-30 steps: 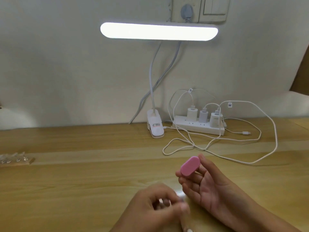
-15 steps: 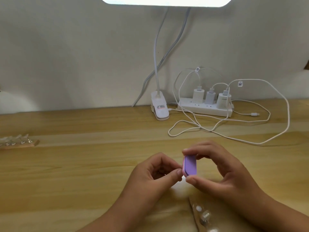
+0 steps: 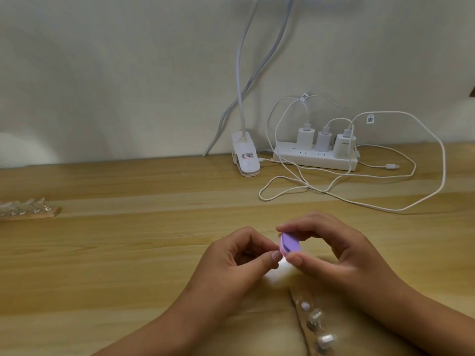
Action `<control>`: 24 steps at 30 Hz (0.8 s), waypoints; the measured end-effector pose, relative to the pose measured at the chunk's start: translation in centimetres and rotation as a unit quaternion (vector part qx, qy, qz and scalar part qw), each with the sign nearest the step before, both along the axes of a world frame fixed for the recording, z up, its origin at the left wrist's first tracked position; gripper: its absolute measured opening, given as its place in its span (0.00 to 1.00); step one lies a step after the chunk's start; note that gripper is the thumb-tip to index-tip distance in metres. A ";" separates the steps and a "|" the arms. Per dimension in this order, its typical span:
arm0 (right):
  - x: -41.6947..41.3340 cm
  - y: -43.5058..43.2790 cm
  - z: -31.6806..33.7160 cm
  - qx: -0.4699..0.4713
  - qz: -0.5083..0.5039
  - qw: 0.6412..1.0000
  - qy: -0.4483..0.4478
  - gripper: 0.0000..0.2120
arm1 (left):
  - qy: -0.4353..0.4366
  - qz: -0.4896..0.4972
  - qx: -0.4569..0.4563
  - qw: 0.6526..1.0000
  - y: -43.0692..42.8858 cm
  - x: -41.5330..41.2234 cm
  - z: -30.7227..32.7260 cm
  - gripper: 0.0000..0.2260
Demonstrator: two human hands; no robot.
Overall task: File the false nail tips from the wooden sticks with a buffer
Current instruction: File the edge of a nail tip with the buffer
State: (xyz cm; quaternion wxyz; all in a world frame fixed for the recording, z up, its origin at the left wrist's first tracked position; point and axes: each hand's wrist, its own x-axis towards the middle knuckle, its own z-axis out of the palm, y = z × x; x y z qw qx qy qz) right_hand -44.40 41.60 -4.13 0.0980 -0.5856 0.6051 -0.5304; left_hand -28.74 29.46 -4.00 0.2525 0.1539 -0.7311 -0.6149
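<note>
the wooden desk (image 3: 102, 253) fills the lower part of our view and meets a pale wall (image 3: 102, 73) along its back edge. at that back edge, right of the middle, lies a white power strip (image 3: 316, 156) with three chargers (image 3: 305, 136) plugged in. their white cables (image 3: 385, 206) loop over the desk toward the right edge. just left of the strip sits a white lamp clip (image 3: 245, 156), its thin neck rising up out of view.

near the front edge, in the middle, our two hands meet above the desk. the right hand (image 3: 341, 255) is curled, pinching a small oval buffer (image 3: 290, 244) between its thumb below and its fingers above; the buffer's purple face shows, with a pink layer at its left rim. the left hand (image 3: 239, 258) is curled too, thumb and forefinger pressed together right at the buffer's lower left end. what they pinch is hidden, so we cannot tell whether that hand holds a nail tip.

one wooden stick (image 3: 303, 327) lies at the front edge under the right wrist, running toward us, with clear nail tips (image 3: 326, 340) standing on it in a row. a second stick (image 3: 51, 213) lies at the left edge, well apart from the hands, also carrying a row of clear tips (image 3: 23, 205).
</note>
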 end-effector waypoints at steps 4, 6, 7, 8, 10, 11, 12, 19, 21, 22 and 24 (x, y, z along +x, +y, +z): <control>0.1 0.0 0.2 0.012 0.008 1.000 -0.009 0.14 | 0.001 -0.004 -0.002 1.000 0.0 0.0 -0.1 0.05; 0.3 0.0 0.1 0.003 0.004 1.000 0.014 0.14 | 0.002 -0.004 -0.003 1.000 0.0 0.0 -0.1 0.05; 0.2 0.0 0.2 0.010 0.000 1.000 -0.006 0.12 | -0.001 -0.003 -0.006 1.000 0.0 0.0 -0.1 0.05; 0.1 0.0 0.2 0.026 0.000 0.999 -0.039 0.12 | -0.003 -0.003 -0.008 1.000 0.0 0.0 -0.2 0.05; 0.1 0.0 0.2 0.032 0.013 0.998 -0.052 0.12 | -0.003 -0.006 -0.008 1.000 0.0 0.1 -0.1 0.03; 0.1 0.1 0.2 0.022 0.014 0.999 -0.029 0.13 | -0.004 -0.007 -0.011 1.000 0.0 0.1 -0.1 0.02; 0.2 0.1 0.1 0.020 0.015 1.000 -0.013 0.14 | -0.004 -0.008 -0.015 1.000 0.0 0.1 -0.1 0.02; 0.3 0.2 0.2 0.012 -0.001 1.000 0.010 0.12 | -0.005 -0.006 -0.015 1.000 0.0 0.0 -0.1 0.03; 0.3 0.1 0.2 0.033 0.001 0.998 -0.048 0.13 | -0.007 -0.003 -0.019 1.000 -0.1 0.0 -0.2 0.03; 0.3 0.1 0.2 0.039 0.010 0.995 -0.087 0.13 | -0.007 -0.003 -0.017 1.000 -0.1 0.0 -0.3 0.03; 0.3 0.1 0.2 0.021 0.013 0.994 -0.106 0.15 | -0.005 -0.008 -0.020 1.000 -0.1 0.0 -0.3 0.05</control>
